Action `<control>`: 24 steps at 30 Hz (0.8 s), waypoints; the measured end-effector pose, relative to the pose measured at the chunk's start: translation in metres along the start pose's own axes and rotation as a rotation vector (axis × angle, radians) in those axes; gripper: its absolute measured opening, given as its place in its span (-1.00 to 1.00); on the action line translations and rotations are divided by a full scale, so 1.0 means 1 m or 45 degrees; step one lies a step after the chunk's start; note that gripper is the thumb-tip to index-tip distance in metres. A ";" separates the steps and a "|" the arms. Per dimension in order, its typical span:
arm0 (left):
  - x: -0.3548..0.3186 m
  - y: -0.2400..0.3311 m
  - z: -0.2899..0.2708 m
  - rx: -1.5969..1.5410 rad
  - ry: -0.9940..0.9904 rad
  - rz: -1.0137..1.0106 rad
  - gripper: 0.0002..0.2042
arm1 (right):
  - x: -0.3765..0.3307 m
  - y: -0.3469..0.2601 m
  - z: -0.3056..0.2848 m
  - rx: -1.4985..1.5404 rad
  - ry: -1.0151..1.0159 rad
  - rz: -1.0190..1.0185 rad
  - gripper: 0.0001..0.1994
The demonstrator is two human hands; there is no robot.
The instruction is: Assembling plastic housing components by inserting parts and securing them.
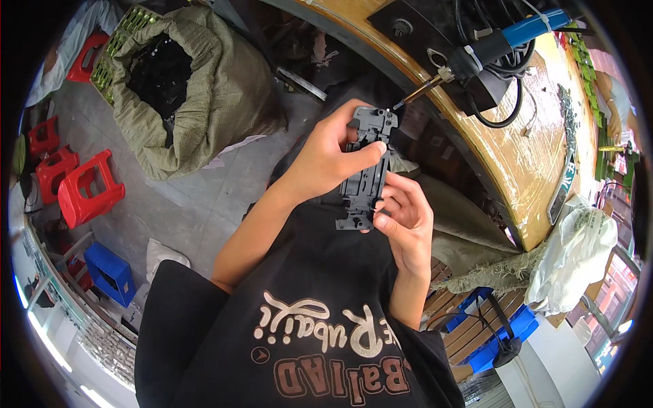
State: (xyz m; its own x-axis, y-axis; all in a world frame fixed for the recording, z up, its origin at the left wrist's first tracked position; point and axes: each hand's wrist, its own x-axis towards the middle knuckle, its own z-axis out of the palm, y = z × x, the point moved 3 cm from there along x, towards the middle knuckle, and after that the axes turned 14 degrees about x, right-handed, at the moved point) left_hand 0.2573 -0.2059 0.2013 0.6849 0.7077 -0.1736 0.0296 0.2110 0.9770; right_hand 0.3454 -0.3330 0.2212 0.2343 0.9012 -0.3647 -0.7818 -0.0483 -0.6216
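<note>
A long dark grey plastic part [367, 173] is held upright in front of my chest by both hands. My left hand [326, 160] wraps its upper half from the left, thumb across the front. My right hand [406, 214] pinches its lower end from the right. A powered screwdriver [476, 54] with a blue handle hangs over the wooden bench, and its bit tip sits just beside the part's top right corner.
A curved wooden workbench [524, 156] runs along the right, with black cables on it. An open sack [197, 88] of black parts stands on the floor at left. Red stools [85, 187] and a blue stool [109, 272] stand further left. A white bag [575, 262] lies at right.
</note>
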 end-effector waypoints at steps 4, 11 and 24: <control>-0.006 -0.003 0.005 -0.047 -0.067 -0.040 -0.68 | -0.007 0.002 -0.003 -0.020 0.035 0.033 -0.48; -0.022 -0.013 0.013 -0.062 -0.187 -0.082 -0.64 | -0.019 0.011 -0.019 -0.095 0.039 0.087 -0.50; -0.020 -0.024 -0.042 0.029 -0.095 0.061 -0.53 | -0.082 -0.016 -0.131 -0.156 0.541 -0.220 -0.57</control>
State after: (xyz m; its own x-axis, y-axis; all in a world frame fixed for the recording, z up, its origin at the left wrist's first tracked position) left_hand 0.2124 -0.1967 0.1766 0.7381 0.6644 -0.1174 0.0115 0.1616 0.9868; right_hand 0.4146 -0.4628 0.1709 0.5905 0.6454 -0.4845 -0.6430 0.0133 -0.7658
